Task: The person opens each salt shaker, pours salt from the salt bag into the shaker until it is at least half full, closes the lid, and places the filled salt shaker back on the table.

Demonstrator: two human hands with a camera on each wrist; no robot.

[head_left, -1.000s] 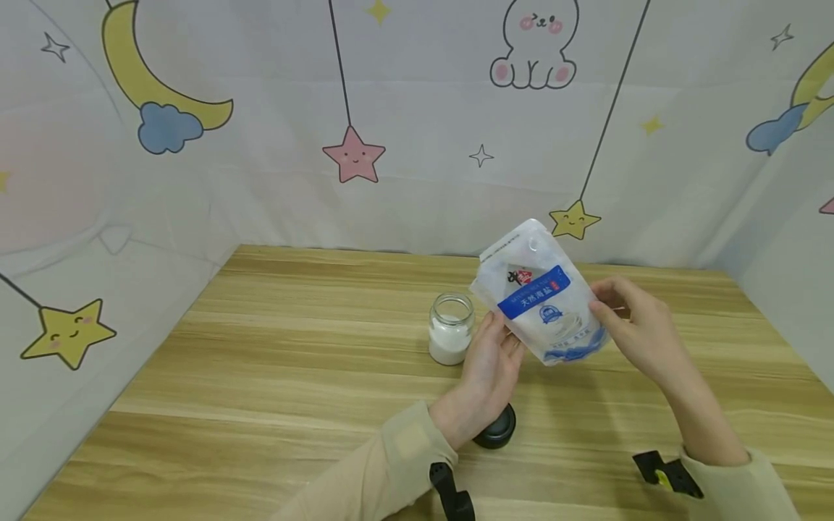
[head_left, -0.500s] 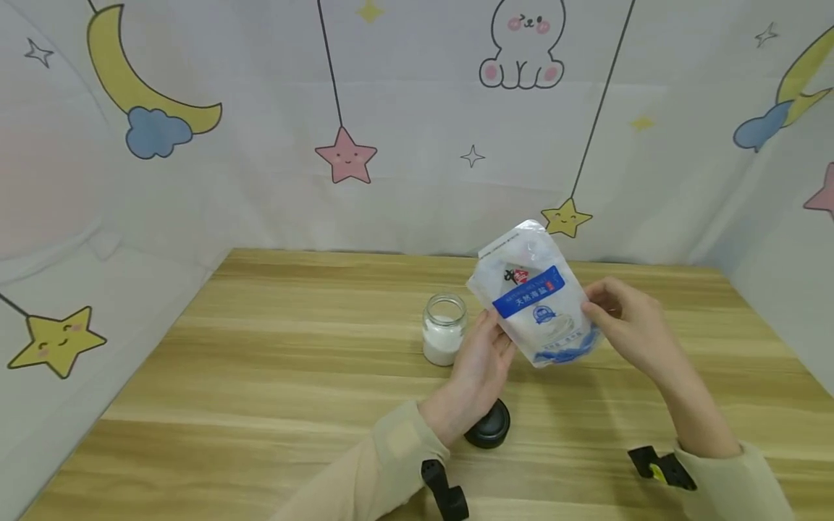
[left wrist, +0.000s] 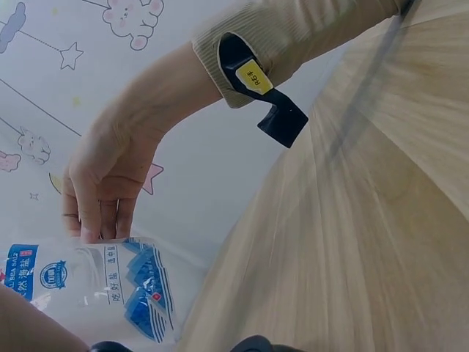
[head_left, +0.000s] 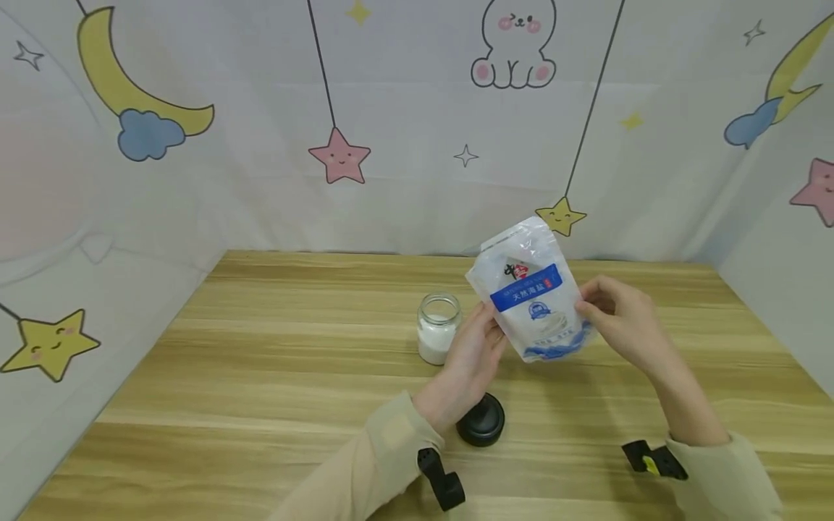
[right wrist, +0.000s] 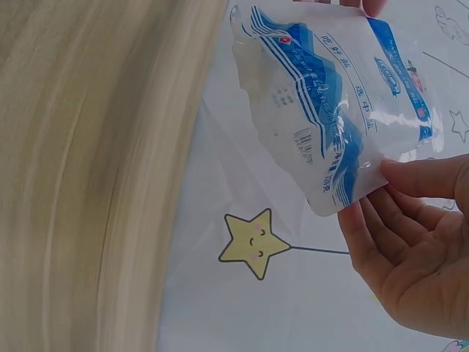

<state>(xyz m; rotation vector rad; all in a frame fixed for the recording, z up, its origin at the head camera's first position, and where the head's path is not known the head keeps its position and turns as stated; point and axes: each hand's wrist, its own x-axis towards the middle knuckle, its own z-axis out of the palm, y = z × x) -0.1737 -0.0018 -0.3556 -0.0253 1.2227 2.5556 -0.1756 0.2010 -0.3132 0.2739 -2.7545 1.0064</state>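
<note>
A white and blue plastic bag of sea salt is held tilted above the table between both hands. My left hand grips its lower left edge, with fingers partly behind it. At the right edge my right hand pinches the bag between thumb and fingers; the right wrist view shows this thumb on the plastic. Behind the left hand stands an uncapped glass jar partly filled with white grains. A round black lid lies on the table beside the left wrist.
The wood-grain table extends to both sides of the hands. A white cloth backdrop with printed stars and moons rises along its back and sides. Dark wrist mounts sit at both sleeves.
The whole head view has shifted slightly, moving the scene left. Both hands keep their hold on the salt bag, whose lower end has swung a little left. More of the black lid shows.
</note>
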